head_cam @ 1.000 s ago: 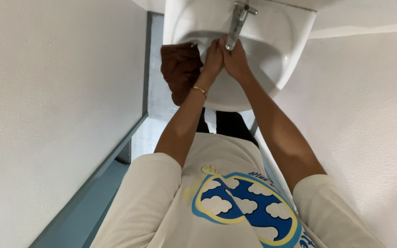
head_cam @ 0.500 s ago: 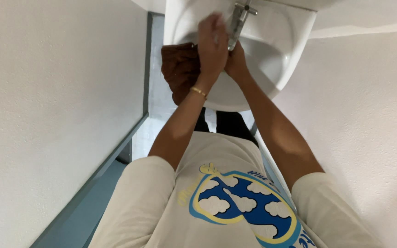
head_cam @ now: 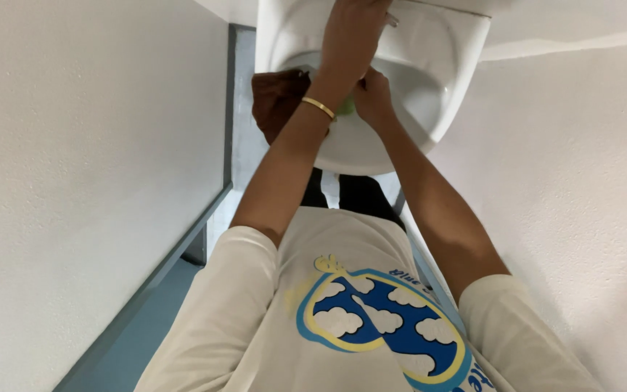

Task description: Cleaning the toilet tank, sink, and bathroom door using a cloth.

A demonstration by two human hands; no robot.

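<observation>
I am gripping a green sponge [head_cam: 345, 109] in my right fingers [head_cam: 371, 94], left fingers [head_cam: 353, 40] curling unseen at the tap [head_cam: 392, 19]; soapy porcelain sink [head_cam: 429, 87] beneath could make it slip.

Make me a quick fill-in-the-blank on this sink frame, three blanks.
1. The bracelet on the left hand's wrist is ____ in colour.
2. The small thing gripped by the right hand over the sink is ____.
3. The bundle at the sink's left rim is ____.

Missing words: gold; green; brown.
</observation>
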